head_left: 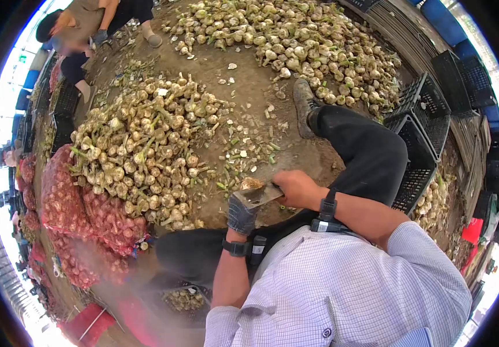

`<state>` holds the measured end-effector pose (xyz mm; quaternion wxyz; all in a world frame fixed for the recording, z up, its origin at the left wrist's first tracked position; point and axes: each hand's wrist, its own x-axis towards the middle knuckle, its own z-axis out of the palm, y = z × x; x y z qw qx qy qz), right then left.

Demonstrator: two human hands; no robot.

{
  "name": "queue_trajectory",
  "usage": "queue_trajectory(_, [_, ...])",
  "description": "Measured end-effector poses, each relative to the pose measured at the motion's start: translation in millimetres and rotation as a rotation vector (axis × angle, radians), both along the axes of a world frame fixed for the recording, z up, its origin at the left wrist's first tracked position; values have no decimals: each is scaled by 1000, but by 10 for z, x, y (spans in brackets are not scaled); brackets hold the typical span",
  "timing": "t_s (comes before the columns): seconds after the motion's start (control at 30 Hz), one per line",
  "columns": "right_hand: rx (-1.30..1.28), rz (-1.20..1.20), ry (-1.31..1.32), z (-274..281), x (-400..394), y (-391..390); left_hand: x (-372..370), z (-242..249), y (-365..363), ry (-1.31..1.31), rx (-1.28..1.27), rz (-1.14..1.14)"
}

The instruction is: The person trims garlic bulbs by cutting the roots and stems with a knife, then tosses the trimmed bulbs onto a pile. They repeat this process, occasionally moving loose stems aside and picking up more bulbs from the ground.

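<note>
My left hand (242,216), in a dark grey glove, is closed around a garlic bulb (253,183) whose top shows above the blade. My bare right hand (297,188) grips a knife with a broad, flat metal blade (256,196). The blade lies across the front of the gloved fingers, right against the bulb, and hides part of both. On the ground just beyond my hands lie cut green stems and scraps (244,153). A large heap of garlic bulbs with stalks (139,144) rises to the left of them.
Another garlic heap (296,40) spreads at the far side. Red mesh sacks of garlic (67,199) stand at left. Black plastic crates (420,130) are stacked by my right knee. A person (96,29) with gloved hands crouches at the upper left. My shoe (305,107) rests near the far heap.
</note>
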<state>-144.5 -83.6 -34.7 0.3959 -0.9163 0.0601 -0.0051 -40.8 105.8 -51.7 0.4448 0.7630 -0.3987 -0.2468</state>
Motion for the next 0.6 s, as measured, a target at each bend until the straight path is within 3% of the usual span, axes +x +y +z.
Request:
queue_trajectory(0.03, [-11,6,18,-26,8,5,10,-78,34,-152,10,-49])
queue_trajectory(0.13, [-28,13,69,-77,30,12,-22,-183,70,118,-16,55])
queue_trajectory(0.33, [-38,5,268,-114,66,-14,8,-236,102,-423,142,-157])
queue_trajectory(0.37, [-68,-1,323,-202,50,-65,-49,-216,133,190,-53,18])
queue_trajectory(0.43, [-78,-43,728,-688,-128,-554,-49,125,35,659,-106,213])
queue_trajectory(0.47, [-86,-80,666,-762,-164,-496,-52,300,-12,872,-151,348])
queue_trajectory(0.5, [-114,-85,604,-796,-154,-457,13,328,-20,457,-6,285])
queue_trajectory(0.57, [16,-139,601,-842,-96,-451,118,388,-297,739,-191,399])
queue_trajectory(0.6, [87,-182,597,-869,-40,-456,219,458,-520,810,-136,360])
